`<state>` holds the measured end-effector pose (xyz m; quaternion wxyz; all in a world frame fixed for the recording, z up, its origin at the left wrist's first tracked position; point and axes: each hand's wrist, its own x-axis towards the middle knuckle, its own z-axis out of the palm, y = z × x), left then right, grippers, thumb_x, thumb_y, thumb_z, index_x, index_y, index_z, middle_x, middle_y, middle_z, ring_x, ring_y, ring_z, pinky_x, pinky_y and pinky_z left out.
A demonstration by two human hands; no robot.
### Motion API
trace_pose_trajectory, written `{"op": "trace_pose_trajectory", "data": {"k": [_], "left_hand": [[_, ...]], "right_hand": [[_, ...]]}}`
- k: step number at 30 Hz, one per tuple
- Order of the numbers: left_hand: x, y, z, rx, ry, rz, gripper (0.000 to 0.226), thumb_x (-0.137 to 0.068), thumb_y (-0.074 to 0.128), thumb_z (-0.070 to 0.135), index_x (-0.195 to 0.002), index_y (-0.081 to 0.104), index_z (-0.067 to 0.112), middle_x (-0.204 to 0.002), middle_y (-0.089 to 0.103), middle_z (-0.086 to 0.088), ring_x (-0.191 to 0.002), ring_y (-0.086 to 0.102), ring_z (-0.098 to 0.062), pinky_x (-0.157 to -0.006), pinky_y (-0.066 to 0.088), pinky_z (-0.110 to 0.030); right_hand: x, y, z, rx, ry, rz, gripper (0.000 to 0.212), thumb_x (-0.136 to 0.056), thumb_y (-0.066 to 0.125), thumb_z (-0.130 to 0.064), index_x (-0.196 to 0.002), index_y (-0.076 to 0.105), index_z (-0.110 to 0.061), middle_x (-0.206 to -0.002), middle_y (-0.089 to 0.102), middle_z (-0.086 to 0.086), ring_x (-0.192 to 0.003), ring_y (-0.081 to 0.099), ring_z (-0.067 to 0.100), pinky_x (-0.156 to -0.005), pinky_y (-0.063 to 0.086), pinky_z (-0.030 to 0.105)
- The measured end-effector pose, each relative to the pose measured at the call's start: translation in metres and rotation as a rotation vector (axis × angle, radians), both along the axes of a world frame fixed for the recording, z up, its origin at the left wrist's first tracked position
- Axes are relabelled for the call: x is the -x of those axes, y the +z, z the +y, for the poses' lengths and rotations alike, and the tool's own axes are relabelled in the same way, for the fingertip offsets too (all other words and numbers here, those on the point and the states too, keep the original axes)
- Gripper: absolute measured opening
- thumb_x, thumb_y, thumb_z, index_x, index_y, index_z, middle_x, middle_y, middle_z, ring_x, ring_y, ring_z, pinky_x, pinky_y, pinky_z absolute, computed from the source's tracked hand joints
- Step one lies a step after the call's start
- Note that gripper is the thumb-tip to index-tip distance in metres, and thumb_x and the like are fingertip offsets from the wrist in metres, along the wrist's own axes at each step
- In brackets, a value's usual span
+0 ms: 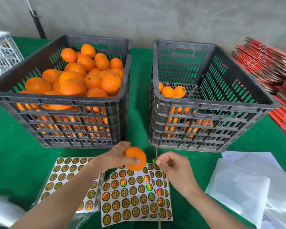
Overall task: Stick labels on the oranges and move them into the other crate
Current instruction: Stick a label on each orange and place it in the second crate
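Note:
My left hand (117, 157) grips one orange (136, 156) above the label sheets (132, 194), in front of the gap between the two crates. Just to its right, my right hand (172, 164) pinches a small round holographic label (154, 161) between thumb and forefinger, a few centimetres from the orange. The left black crate (61, 103) is heaped with unlabelled oranges (82, 75). The right black crate (210, 104) holds a low layer of oranges (173, 91), one showing a label on top.
A second sticker sheet (68, 176) lies under my left forearm on the green table cloth (139, 100). White backing papers (248, 184) lie at the right. Red flattened cartons (271, 66) are stacked far right. A white crate (2, 52) stands at the far left.

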<state>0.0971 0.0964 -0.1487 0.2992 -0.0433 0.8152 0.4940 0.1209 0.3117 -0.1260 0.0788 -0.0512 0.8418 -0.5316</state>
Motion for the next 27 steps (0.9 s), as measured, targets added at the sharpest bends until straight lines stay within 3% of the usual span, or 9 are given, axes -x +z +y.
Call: {"op": "trace_pose_trajectory", "data": {"k": [2,4,9,14,18,22,25,27], "left_hand": [[-0.002,0.003,-0.002,-0.017,-0.02,0.11,0.077,-0.055,0.074,0.052,-0.125,0.043,0.038,-0.127,0.042,0.01,-0.114,0.05,-0.016,-0.092,0.048,-0.031],[-0.009,0.006,0.001,-0.199,0.001,0.181,0.069,-0.055,0.083,0.04,-0.115,0.05,0.049,-0.121,0.051,0.013,-0.106,0.057,-0.015,-0.08,0.054,-0.027],[-0.019,0.017,0.022,-0.625,0.149,0.189,0.082,-0.054,0.085,0.012,-0.121,0.051,0.045,-0.126,0.052,-0.005,-0.106,0.06,-0.032,-0.089,0.053,-0.043],[-0.022,0.034,0.031,-1.01,0.28,0.058,0.067,-0.062,0.086,0.038,-0.122,0.057,0.029,-0.109,0.067,-0.006,-0.082,0.065,-0.029,-0.066,0.054,-0.029],[-0.023,0.042,0.035,-1.009,0.375,0.023,0.052,-0.075,0.067,0.038,-0.123,0.056,0.023,-0.105,0.068,-0.009,-0.074,0.064,-0.027,-0.062,0.054,-0.03],[-0.027,0.046,0.038,-0.952,0.365,0.023,0.057,-0.075,0.067,0.043,-0.125,0.054,0.019,-0.104,0.066,-0.012,-0.077,0.063,-0.026,-0.069,0.053,-0.035],[-0.027,0.054,0.039,-0.913,0.366,0.04,0.057,-0.072,0.068,0.043,-0.121,0.057,0.018,-0.102,0.066,-0.012,-0.074,0.062,-0.023,-0.064,0.055,-0.033],[-0.028,0.06,0.037,-0.87,0.351,0.054,0.051,-0.072,0.066,0.041,-0.118,0.06,0.019,-0.098,0.068,-0.01,-0.07,0.063,-0.02,-0.059,0.054,-0.031]], "right_hand": [[0.002,0.006,0.002,0.076,-0.03,-0.083,0.021,-0.083,0.068,-0.006,-0.069,0.067,-0.022,-0.072,0.068,0.0,-0.069,0.059,0.012,-0.07,0.05,0.021],[0.005,0.016,0.003,0.173,-0.049,-0.142,0.019,-0.084,0.066,-0.006,-0.07,0.067,-0.019,-0.073,0.067,0.005,-0.067,0.057,0.012,-0.068,0.05,0.017],[0.01,0.043,-0.005,0.32,0.034,-0.16,0.017,-0.085,0.063,-0.004,-0.074,0.066,-0.016,-0.065,0.063,-0.008,-0.063,0.055,0.005,-0.067,0.047,0.018],[0.003,0.058,-0.012,0.236,0.129,0.0,0.017,-0.085,0.063,-0.005,-0.074,0.065,-0.018,-0.068,0.064,-0.006,-0.067,0.056,0.006,-0.07,0.048,0.02],[0.001,0.061,-0.015,0.094,0.144,0.169,0.022,-0.084,0.065,-0.007,-0.072,0.063,-0.025,-0.067,0.064,-0.004,-0.062,0.053,0.007,-0.063,0.043,0.017],[0.001,0.059,-0.014,-0.031,0.118,0.374,0.019,-0.082,0.068,-0.009,-0.072,0.061,-0.024,-0.07,0.061,-0.005,-0.069,0.053,0.009,-0.064,0.044,0.017],[0.0,0.059,-0.014,-0.105,0.106,0.525,0.016,-0.079,0.072,-0.015,-0.084,0.061,-0.025,-0.076,0.055,-0.012,-0.073,0.053,0.01,-0.066,0.045,0.024],[0.003,0.064,-0.011,-0.108,0.093,0.456,0.047,-0.074,0.076,-0.031,-0.105,0.046,-0.049,-0.087,0.051,-0.017,-0.079,0.053,0.005,-0.067,0.047,0.023]]}}
